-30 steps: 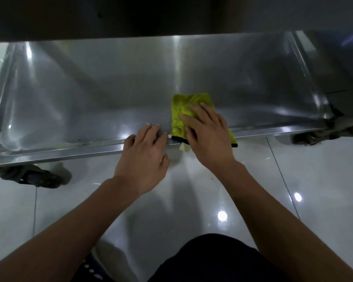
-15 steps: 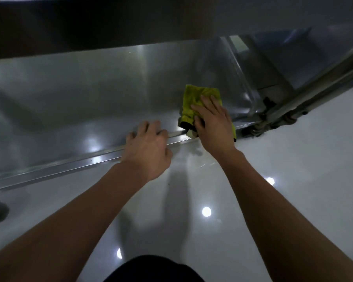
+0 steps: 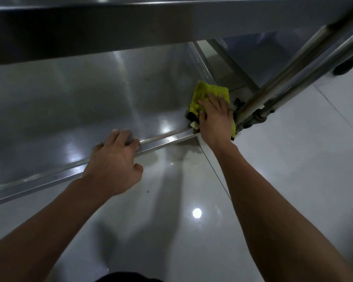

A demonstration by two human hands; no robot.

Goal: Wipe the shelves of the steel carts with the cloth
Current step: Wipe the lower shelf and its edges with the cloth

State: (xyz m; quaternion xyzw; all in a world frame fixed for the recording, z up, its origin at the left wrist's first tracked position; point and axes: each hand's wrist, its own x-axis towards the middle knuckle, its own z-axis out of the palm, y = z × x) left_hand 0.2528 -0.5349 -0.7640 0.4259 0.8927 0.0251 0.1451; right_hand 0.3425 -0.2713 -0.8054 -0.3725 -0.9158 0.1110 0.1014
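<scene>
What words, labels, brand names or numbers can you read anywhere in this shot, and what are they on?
None can be read.
The yellow cloth under the right hand has a small pale tag at its near edge, but no print shows on it.
The steel shelf, its front rim under the left hand, and the cart posts carry no visible markings.

The right hand (image 3: pixel 216 119) is pressing the cloth (image 3: pixel 210 92) flat into the shelf (image 3: pixel 90 110) corner beside the post (image 3: pixel 289 72), while the left hand (image 3: pixel 115 157) is gripping the shelf's front rim.
</scene>
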